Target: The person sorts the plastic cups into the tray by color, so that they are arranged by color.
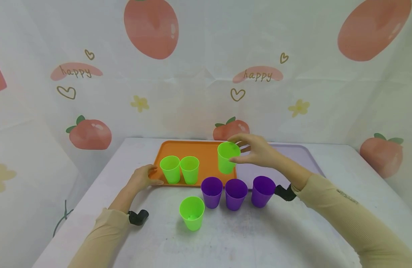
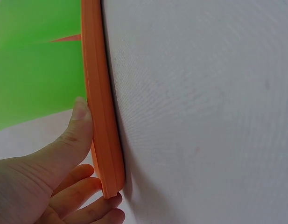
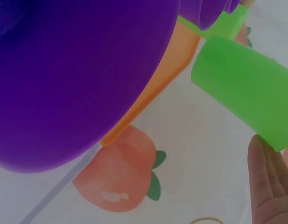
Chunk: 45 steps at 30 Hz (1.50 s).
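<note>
My right hand (image 1: 256, 150) holds a light green plastic cup (image 1: 226, 160) by its side, thumb in front and fingers behind. This cup is upright over the right part of the orange tray (image 1: 204, 150), and its underside shows at the right of the right wrist view. My left hand (image 1: 140, 179) grips the tray's near left corner, with the thumb (image 2: 80, 109) along the front rim and the fingers around the side. Two more green cups, a left one (image 1: 172, 174) and a right one (image 1: 191, 174), stand upright side by side on the tray.
Three purple cups (image 1: 211, 197) (image 1: 235, 199) (image 1: 262, 196) stand in a row before the trays. Nearer me is another green cup (image 1: 193, 219), upright on the white table (image 1: 152, 238). A lilac tray (image 1: 294, 152) adjoins the orange one on the right. Behind hangs a printed cloth (image 1: 192, 104).
</note>
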Tool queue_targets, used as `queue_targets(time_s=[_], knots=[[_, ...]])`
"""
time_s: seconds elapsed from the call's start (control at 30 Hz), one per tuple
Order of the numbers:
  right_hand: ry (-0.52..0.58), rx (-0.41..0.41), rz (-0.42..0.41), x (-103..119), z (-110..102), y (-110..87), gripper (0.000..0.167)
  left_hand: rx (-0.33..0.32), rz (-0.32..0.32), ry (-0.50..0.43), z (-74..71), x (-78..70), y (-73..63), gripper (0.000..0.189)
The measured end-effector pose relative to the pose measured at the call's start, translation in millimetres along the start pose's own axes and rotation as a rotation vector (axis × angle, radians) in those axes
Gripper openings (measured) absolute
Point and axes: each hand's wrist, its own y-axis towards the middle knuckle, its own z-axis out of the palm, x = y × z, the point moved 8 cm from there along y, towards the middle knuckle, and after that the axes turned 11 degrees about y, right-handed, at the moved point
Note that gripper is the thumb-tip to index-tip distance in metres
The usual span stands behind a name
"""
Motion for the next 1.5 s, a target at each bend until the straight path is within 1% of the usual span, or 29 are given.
queue_targets(time_s=[0.47,0.53,0.7,0.93,1.07,1.2,1.5], knots=[[-0.005,0.095,0.036,-11,14,16.5,0.051,0.006,-0.003,0.000,1.5,2.2,2.3,0.067],[-0.008,0.105,0.041,-12,16,18.8,0.051,-0.001,0.005,0.006,1.0,1.3,2.0,0.068],[-0.010,0.131,0.065,-17,21,23.2,0.051,0.003,0.002,0.002,1.1,0.3,1.4,0.068],[-0.039,0.175,0.039,-17,29,27.3,0.051,0.003,-0.002,0.007,0.6,-0.5,0.3,0.069],[-0.043,0.200,0.045,-20,35,29.3,0.051,0.007,-0.006,-0.002,0.7,-0.8,0.1,0.068],[-0.026,0.229,0.071,-26,41,31.2,0.050,0.004,-0.001,-0.002,0.6,-0.9,0.2,0.068],[-0.030,0.300,0.117,-33,53,34.2,0.051,0.002,0.001,0.004,0.7,0.8,1.1,0.069]])
